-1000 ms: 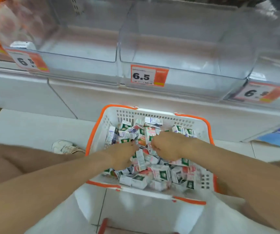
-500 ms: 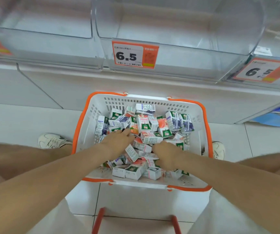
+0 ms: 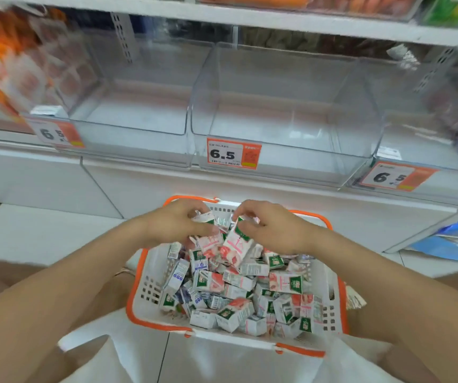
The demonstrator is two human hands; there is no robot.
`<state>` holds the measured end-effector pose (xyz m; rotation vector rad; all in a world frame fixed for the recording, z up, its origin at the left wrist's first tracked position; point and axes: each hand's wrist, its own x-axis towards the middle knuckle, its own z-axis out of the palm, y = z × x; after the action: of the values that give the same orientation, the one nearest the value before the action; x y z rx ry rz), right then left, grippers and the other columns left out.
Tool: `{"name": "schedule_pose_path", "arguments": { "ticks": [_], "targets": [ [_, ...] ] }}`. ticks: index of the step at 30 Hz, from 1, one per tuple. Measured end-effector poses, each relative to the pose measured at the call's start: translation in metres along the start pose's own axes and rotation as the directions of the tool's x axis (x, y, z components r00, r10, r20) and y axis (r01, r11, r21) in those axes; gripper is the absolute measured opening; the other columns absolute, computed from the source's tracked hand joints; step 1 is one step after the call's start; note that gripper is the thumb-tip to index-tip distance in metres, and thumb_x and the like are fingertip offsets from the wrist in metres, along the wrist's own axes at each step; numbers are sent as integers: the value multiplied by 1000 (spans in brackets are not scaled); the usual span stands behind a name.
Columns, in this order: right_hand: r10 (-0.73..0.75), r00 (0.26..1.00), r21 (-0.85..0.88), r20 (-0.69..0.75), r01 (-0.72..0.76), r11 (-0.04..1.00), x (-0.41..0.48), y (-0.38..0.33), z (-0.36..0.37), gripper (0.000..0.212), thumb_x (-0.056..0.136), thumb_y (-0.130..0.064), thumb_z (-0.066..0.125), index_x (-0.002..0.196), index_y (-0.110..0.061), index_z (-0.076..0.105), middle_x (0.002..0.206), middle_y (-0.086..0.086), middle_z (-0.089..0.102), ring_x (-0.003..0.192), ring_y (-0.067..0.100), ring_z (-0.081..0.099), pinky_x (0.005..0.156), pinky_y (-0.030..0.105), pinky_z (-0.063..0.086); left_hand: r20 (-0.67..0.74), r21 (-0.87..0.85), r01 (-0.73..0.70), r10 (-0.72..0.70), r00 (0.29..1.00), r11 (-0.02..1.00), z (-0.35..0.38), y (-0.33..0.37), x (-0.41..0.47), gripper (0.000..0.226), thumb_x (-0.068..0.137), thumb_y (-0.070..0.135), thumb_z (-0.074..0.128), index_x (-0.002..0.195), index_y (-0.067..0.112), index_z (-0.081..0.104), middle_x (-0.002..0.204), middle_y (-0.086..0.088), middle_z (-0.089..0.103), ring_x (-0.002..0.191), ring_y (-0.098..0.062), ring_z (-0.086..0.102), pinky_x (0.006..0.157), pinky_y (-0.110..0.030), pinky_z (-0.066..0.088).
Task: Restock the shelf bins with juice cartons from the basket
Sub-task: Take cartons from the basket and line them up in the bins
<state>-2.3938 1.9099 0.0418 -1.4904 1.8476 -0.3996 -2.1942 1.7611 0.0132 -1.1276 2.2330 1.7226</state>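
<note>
Lifting cartons out of the white plastic basket with orange rim at lower centre, the left hand and right hand each curl closed on small pink-and-green juice cartons. Judged next: carry them up into the clear plastic shelf bin at centre, which holds nothing.
</note>
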Motion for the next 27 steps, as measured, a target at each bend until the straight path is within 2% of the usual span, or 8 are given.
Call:
{"name": "schedule_pose_path", "arguments": {
  "ticks": [4, 7, 11, 13, 15, 18, 22, 27],
  "targets": [
    [-60, 971, 12, -230, 65, 998, -2, -40, -23, 43, 96, -45, 70, 131, -25, 56, 109, -8, 61, 80, -1, 57, 72, 24, 45, -32, 64, -134, 136, 990, 989, -33, 36, -33, 25, 89, 38, 83, 105, 20, 75, 109, -11, 70, 81, -9, 68, 68, -30, 58],
    [-44, 944, 94, -328, 79, 992, 3, -68, -34, 40, 89, -39, 77, 124, -23, 65, 102, -14, 66, 78, 2, 62, 82, 31, 56, -74, 207, -142, 160, 984, 968, -61, 62, -47, 24, 89, 42, 82, 99, 21, 77, 100, -6, 74, 76, -7, 68, 62, -31, 59],
    [-71, 888, 167, -453, 163, 972, 9, -95, -33, 10, 88, -26, 70, 98, -26, 73, 83, -6, 75, 69, 10, 66, 73, 37, 58, -126, 310, -169, 217, 968, 936, -95, 87, -60, 22, 87, 43, 84, 102, 29, 76, 100, -5, 72, 76, -13, 71, 60, -40, 64],
    [-119, 858, 121, -499, 205, 971, 10, -104, -30, 19, 93, -26, 64, 110, -25, 72, 88, -7, 75, 65, 9, 63, 70, 33, 55, -192, 310, -197, 264, 945, 930, -111, 89, -64, 24, 87, 38, 85, 108, 32, 73, 106, -7, 66, 78, -19, 72, 61, -38, 63],
    [-183, 836, 58, -517, 248, 967, 13, -110, -27, 37, 99, -28, 60, 135, -27, 62, 108, -10, 71, 72, 5, 63, 75, 28, 50, -282, 332, -290, 388, 878, 898, -128, 89, -70, 22, 87, 32, 86, 106, 31, 74, 106, -2, 69, 86, -23, 72, 65, -36, 63],
    [-307, 790, -51, -531, 331, 942, 21, -121, -26, 49, 107, -32, 51, 155, -30, 42, 139, -15, 54, 111, -5, 56, 99, 22, 42, -447, 414, -398, 563, 695, 819, -158, 79, -72, 25, 87, 23, 86, 109, 26, 74, 104, 9, 74, 99, -14, 70, 81, -34, 62],
    [-436, 685, -154, -583, 434, 888, 49, -150, -26, 43, 109, -25, 49, 152, -26, 44, 130, -16, 50, 117, -6, 49, 95, 7, 34, -595, 589, -239, 614, 518, 772, -211, 52, -65, 36, 91, 25, 81, 126, 26, 71, 120, 5, 69, 115, -15, 64, 100, -33, 53],
    [-517, 567, -284, -641, 451, 846, 113, -191, -25, 40, 107, -14, 51, 146, -15, 49, 133, -1, 52, 114, 21, 55, 96, 32, 44, -581, 666, -38, 550, 600, 745, -250, 29, -56, 41, 96, 16, 75, 136, 14, 68, 132, -8, 63, 126, -26, 57, 103, -24, 35]
  ]
}}
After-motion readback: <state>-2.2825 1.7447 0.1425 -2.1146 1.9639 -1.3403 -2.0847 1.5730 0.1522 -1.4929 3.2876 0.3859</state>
